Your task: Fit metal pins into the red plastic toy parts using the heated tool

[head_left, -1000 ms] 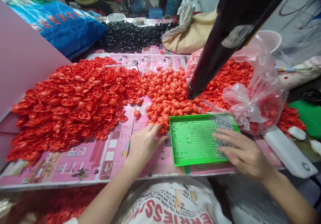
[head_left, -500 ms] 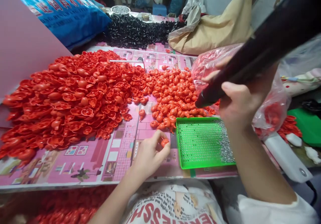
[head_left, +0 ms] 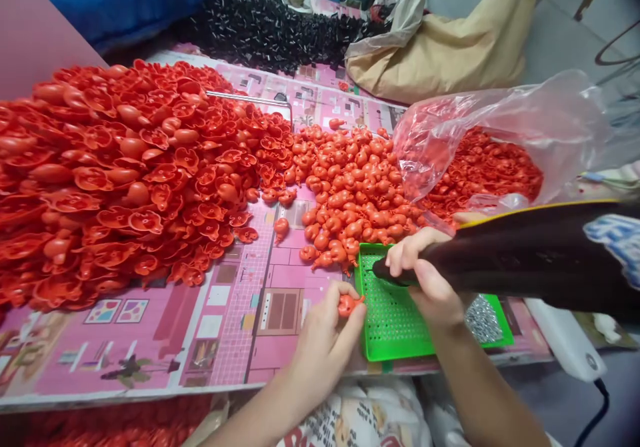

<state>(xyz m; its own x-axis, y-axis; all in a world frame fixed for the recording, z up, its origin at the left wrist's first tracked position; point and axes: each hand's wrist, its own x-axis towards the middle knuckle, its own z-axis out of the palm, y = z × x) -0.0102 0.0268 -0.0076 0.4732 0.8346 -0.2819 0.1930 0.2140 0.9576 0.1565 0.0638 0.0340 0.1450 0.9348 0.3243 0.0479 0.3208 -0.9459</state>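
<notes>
The left hand (head_left: 323, 347) is closed firmly on a small red plastic part (head_left: 347, 305), pinching it between thumb and fingertips just beside the green perforated tray (head_left: 395, 333). The right hand (head_left: 431, 280) is wrapped around a black tool (head_left: 500, 255), with its narrow nozzle (head_left: 381, 270) at about 2 o'clock from the red part, close but not touching. Holding the part by its edges keeps the fingertips clear of the nozzle, and a short gap between them favours steady control. More red parts (head_left: 125, 167) lie heaped at 10 o'clock on a pink printed sheet (head_left: 225, 360), and small metal pins (head_left: 483, 319) sit at the tray's 4 o'clock corner.
</notes>
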